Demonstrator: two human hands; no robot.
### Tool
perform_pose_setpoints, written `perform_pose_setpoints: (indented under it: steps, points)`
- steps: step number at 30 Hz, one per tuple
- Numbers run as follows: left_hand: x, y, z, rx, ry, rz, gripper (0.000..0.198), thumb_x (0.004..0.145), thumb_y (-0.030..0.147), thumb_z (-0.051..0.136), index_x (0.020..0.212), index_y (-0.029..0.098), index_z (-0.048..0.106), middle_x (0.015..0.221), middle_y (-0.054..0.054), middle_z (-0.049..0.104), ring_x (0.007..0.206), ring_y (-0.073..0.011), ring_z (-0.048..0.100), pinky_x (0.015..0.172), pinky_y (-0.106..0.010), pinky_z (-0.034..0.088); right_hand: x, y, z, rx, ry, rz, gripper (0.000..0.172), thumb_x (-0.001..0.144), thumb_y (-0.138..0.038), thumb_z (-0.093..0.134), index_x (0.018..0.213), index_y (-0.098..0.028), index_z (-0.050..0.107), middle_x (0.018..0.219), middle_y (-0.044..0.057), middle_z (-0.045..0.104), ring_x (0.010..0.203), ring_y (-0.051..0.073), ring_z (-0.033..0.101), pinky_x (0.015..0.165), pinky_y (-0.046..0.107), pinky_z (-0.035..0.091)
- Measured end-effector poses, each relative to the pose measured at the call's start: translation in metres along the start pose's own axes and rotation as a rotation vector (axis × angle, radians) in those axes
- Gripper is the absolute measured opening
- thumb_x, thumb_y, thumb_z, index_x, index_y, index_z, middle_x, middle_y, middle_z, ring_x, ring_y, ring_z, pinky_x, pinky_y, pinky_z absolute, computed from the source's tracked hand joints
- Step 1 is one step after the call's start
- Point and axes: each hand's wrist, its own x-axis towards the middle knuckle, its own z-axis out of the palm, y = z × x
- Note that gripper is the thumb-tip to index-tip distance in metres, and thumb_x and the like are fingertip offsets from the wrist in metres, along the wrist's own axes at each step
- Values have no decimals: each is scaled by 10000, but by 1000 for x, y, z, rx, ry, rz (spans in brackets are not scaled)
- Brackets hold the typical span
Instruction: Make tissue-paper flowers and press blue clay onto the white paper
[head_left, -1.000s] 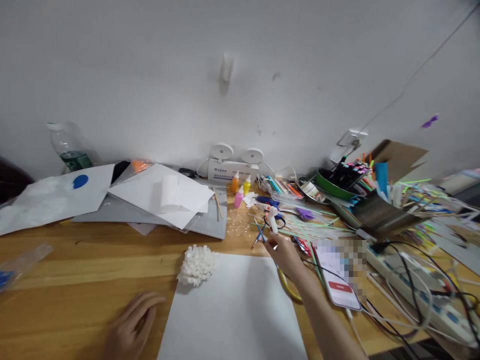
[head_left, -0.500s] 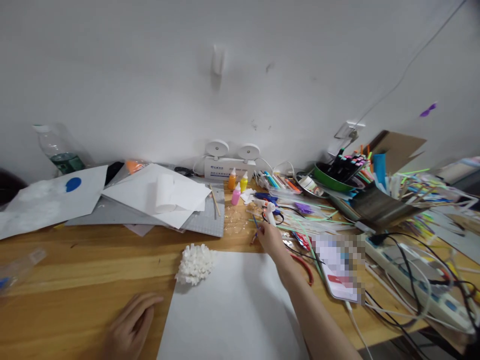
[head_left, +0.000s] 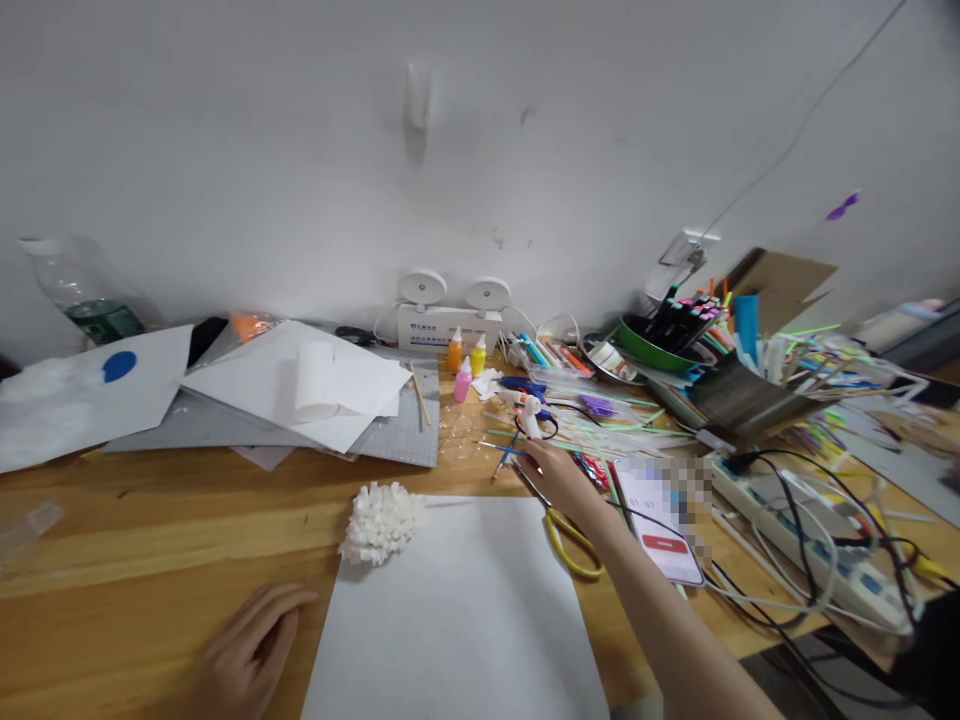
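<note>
My right hand reaches over the table beside a white hot glue gun. Thin blue sticks lie crossed at its fingertips. The fingers are partly hidden, so I cannot make out whether they grip anything. Scissors with yellow handles lie under that hand and wrist, at the right edge of a white sheet. A ruffled white cluster sits on the sheet's upper left corner. Left of the sheet, my left hand rests on the wood, empty, its fingers loosely stretched out.
Small paint bottles stand near a white twin-lamp box. Papers and a white roll cover a grey cutting mat. At right are a phone, a power strip with cables, and a green bowl of markers.
My right hand has shifted slightly right of the blue sticks. The yellow-handled scissors now show beside the forearm, while a red curved handle there has gone from view. My left hand stays put.
</note>
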Motion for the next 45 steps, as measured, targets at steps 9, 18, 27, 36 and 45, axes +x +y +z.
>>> perform_pose_setpoints:
  steps: [9,18,27,36,45]
  points:
    - [-3,0,-1,-3,-26,-50,176,791,286,454,817,246,623,848,4,670,785,-135,631,727,-199,504,43,4,23,-171,-114,110,223,804,-86,426,889,-154,621,867,139,630,825,239,599,657,288,388]
    - [-4,-2,0,-3,1,-67,175,783,302,471,803,245,635,842,6,673,790,-135,632,739,-200,500,45,-1,14,-105,-96,-48,173,810,-125,451,888,-168,599,945,116,593,846,223,573,661,273,390]
    - [-5,-4,0,-2,-45,-101,186,787,309,465,816,244,637,872,2,676,807,-141,633,729,-204,508,0,-45,-33,779,17,-68,115,798,-298,495,766,-188,500,602,-45,415,511,93,392,467,202,314]
    - [14,52,-10,-196,93,-130,139,777,277,498,807,233,626,834,-2,660,809,-153,612,741,-229,490,-61,-87,-46,1673,-336,157,231,706,-345,641,781,-178,499,621,-71,385,369,3,201,362,195,135]
    - [66,166,20,-657,-415,-234,228,802,358,475,723,183,599,648,-16,573,579,-119,483,538,-228,389,-85,-113,-26,1546,-163,166,204,715,-336,638,750,-181,511,552,-66,424,404,27,325,377,181,194]
